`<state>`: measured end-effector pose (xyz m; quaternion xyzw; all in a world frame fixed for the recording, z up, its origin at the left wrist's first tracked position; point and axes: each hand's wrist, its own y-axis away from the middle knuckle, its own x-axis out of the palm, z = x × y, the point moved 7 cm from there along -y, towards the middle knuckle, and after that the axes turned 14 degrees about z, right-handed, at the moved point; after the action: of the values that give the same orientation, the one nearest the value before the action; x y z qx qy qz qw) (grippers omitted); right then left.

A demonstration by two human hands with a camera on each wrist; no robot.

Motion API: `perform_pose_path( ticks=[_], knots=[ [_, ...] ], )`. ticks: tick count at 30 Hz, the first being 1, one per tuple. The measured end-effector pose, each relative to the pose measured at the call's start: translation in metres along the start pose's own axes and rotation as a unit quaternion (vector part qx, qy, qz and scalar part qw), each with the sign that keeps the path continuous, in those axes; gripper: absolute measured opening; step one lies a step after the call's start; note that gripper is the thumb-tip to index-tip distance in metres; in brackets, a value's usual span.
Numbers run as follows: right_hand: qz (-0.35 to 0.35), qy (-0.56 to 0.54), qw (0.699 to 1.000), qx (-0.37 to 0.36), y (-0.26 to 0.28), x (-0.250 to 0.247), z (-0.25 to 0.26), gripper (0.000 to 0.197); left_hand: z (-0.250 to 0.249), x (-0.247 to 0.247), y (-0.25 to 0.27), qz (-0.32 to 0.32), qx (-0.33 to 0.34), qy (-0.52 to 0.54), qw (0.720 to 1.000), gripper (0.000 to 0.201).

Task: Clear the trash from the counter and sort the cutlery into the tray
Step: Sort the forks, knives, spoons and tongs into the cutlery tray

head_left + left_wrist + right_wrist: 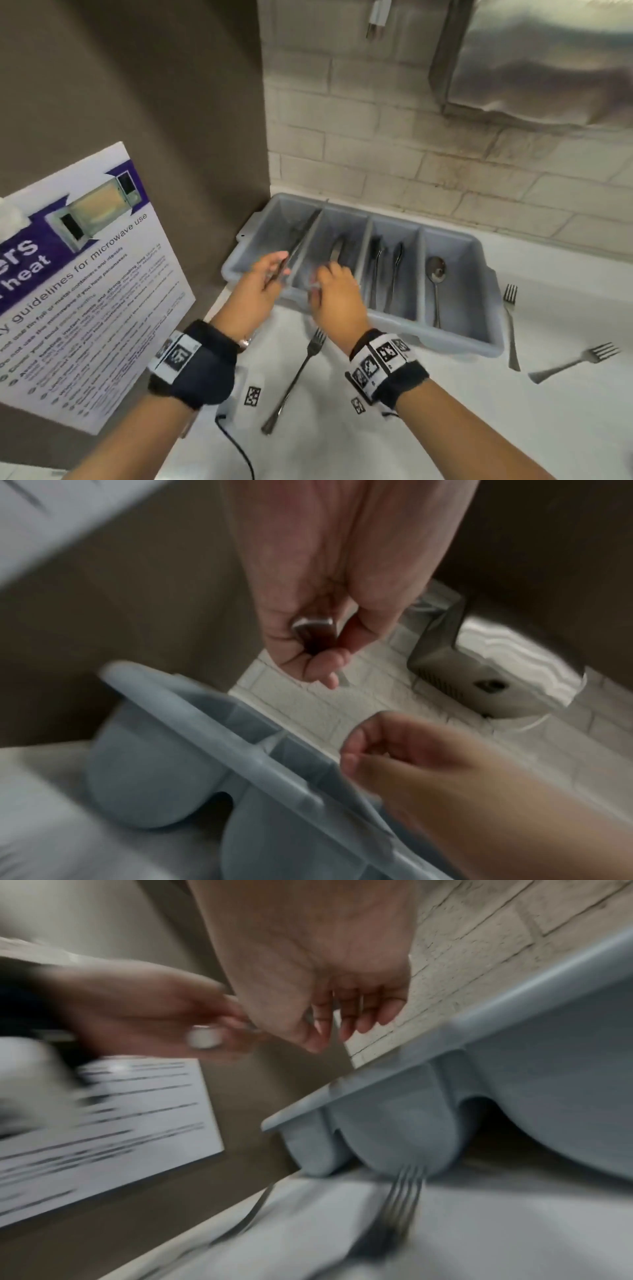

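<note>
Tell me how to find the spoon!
Find the grey plastic four-slot cutlery tray against the pale brick wall. In its far-right slot lies the shiny metal spoon, alone; it has a round bowl, unlike the pronged forks outside.

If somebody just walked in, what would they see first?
Two hands, the left hand gripping a metal utensil and the right hand beside it, over the near edge of a grey cutlery tray by the tiled wall. Loose forks lie on the white counter in front.
</note>
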<state>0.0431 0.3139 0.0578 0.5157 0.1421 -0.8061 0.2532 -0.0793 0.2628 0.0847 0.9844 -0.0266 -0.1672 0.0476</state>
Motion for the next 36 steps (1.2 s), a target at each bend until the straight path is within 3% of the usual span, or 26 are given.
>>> perform_pose_path(
  ticks=[1,3,5,7,10,13,16,19,21,23,25,28,32,36],
  knots=[
    [0.002,-0.018,1.0,-0.02,0.019,0.007,0.002,0.016,0.001,0.009,-0.022,0.032,-0.015,-0.021,0.999,0.042],
    [0.072,-0.041,0.996,-0.042,0.049,0.038,0.001,0.02,0.01,0.028,-0.062,0.102,-0.056,-0.054,0.992,0.044],
    [0.155,-0.015,0.986,-0.056,0.07,0.072,-0.001,0.028,0.02,0.044,-0.09,0.147,-0.101,-0.1,0.979,0.046],
    [0.196,0.017,0.978,-0.071,0.083,0.095,-0.004,0.03,0.029,0.055,-0.107,0.179,-0.137,-0.192,0.955,0.047],
    [0.222,0.017,0.973,-0.054,0.097,0.109,-0.017,0.028,0.036,0.066,-0.12,0.217,-0.158,-0.315,0.911,0.047],
    [0.23,0.015,0.973,-0.022,0.11,0.111,-0.031,0.032,0.044,0.072,-0.124,0.245,-0.175,-0.371,0.879,0.042],
    [0.219,-0.002,0.976,-0.009,0.114,0.108,-0.037,0.029,0.043,0.075,-0.121,0.256,-0.171,-0.387,0.869,0.044],
    [0.216,-0.003,0.976,-0.011,0.109,0.107,-0.035,0.028,0.029,0.066,-0.108,0.208,-0.132,-0.307,0.919,0.051],
    [0.211,-0.011,0.977,-0.008,0.103,0.107,-0.033,0.029,0.013,0.047,-0.083,0.13,-0.084,-0.242,0.958,0.046],
    [0.209,-0.018,0.978,0.008,0.096,0.106,-0.031,0.033,0.007,0.024,-0.042,0.043,-0.053,-0.235,0.97,0.035],
    [0.209,-0.026,0.976,0.046,0.087,0.107,-0.03,0.04,0.02,0.004,0.007,-0.035,-0.07,-0.28,0.957,0.026],
    [0.213,-0.015,0.971,0.106,0.074,0.11,-0.028,0.053,0.078,-0.013,0.07,-0.069,-0.18,-0.324,0.926,0.021],
    [0.226,-0.066,0.957,0.167,0.063,0.113,-0.03,0.03,0.147,-0.017,0.114,-0.058,-0.282,-0.321,0.902,0.036],
    [0.259,-0.148,0.938,0.174,0.063,0.111,-0.029,0.021,0.169,-0.02,0.128,-0.055,-0.33,-0.315,0.888,0.029]
  ],
)
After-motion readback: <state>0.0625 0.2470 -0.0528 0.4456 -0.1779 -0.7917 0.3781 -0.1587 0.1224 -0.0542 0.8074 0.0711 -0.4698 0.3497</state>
